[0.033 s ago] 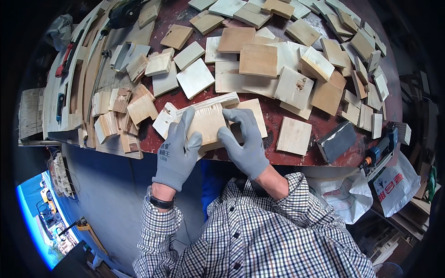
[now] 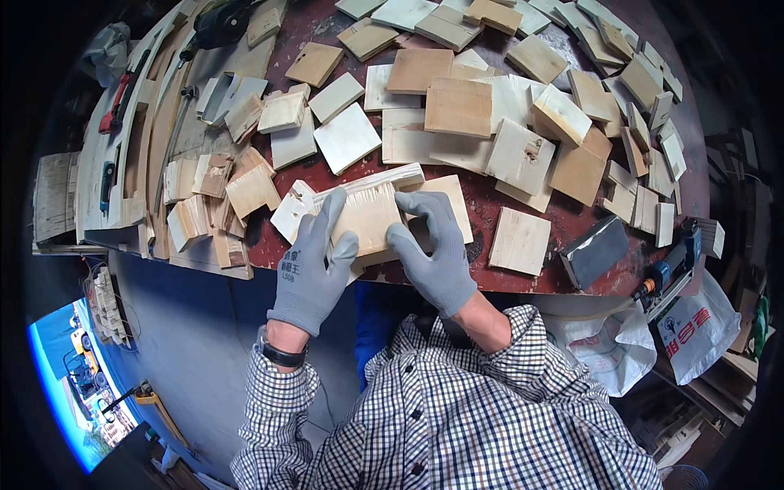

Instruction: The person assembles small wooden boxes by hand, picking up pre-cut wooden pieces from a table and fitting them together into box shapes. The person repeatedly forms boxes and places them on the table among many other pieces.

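Observation:
Between my two grey-gloved hands is a pale wood block, held at the table's near edge with a rough, splintered strip along its top. My left hand closes on its left side, thumb on the near face and fingers at the far edge. On the other side my right hand pinches the block's right edge between thumb and fingers. A long pale strip lies just beyond the block. Partly covered by my hands are a knotted light piece on the left and a flat board on the right.
Many wood offcuts cover the red table. Stacked scraps and long boards stand at the left. Towards the right edge are a dark block and a blue-and-orange tool, with white sacks below.

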